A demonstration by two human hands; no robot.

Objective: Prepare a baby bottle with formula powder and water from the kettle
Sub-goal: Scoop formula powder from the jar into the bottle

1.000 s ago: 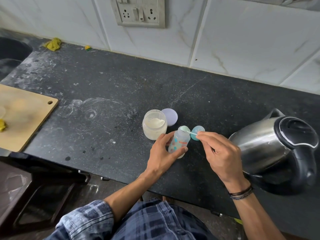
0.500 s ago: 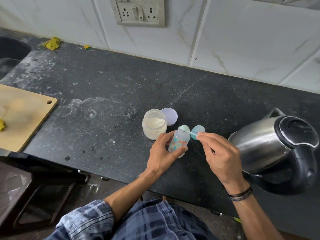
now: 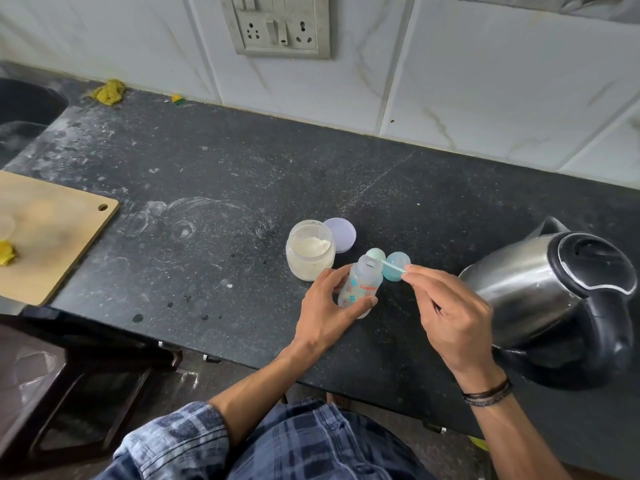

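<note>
Left hand (image 3: 327, 306) wraps its fingers and thumb around the small clear plastic baby bottle (image 3: 361, 287), which stands on the dark speckled stone tabletop (image 3: 214, 188) near its front edge. Orange lettering on the bottle's side begins "Luv"; the remaining letters are too small to read, and blue and orange printed figures sit beside it. The bottle's long axis leans slightly from upright, its open neck pointing up and away from the person. Left of it, just beside the hand, stands an open clear jar of off-white powder (image 3: 310, 250), with a round pale lilac lid (image 3: 341, 234) lying flat behind. Two pale teal plastic cap pieces (image 3: 397, 266) rest just behind the bottle. Right hand (image 3: 446, 313) pinches a thin pale green stick-like handle (image 3: 393, 267) between fingertips, its far end reaching toward the bottle's mouth. Farthest right sits a stainless-steel electric kettle with a black lid and handle (image 3: 554, 296).
</note>
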